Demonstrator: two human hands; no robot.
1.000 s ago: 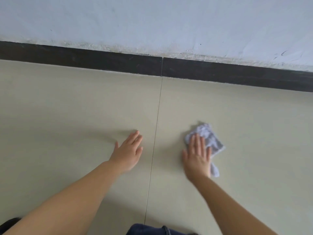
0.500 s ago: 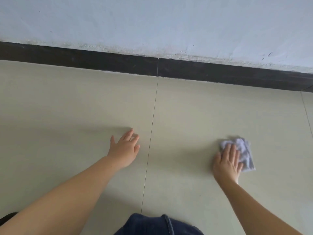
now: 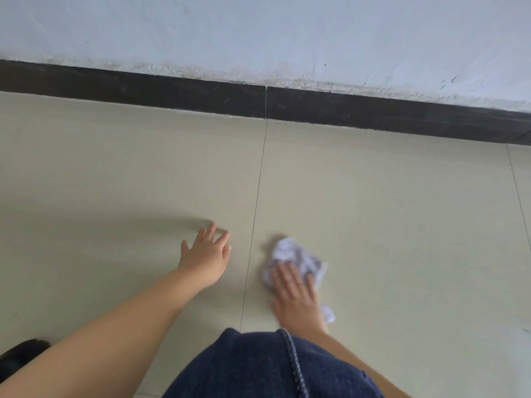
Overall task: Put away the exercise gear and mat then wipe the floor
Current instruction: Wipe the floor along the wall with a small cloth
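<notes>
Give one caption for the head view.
Right hand presses a white cloth on the tiled floor; left hand lies flat.

A pale, scuffed wall (image 3: 258, 30) runs across the top above a dark skirting board (image 3: 172, 91) with one vertical joint near its middle, a knee in blue jeans (image 3: 258, 369) fills the bottom centre, and a dark shoe (image 3: 20, 354) shows at the lower left edge.

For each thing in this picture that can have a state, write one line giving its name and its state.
Left hand: open, fingers spread, flat on the floor.
Right hand: open, fingers straight, pressing the cloth down.
Cloth: crumpled, on the floor, partly under the right hand.
Floor: bare tiles, no gear or mat visible.
</notes>
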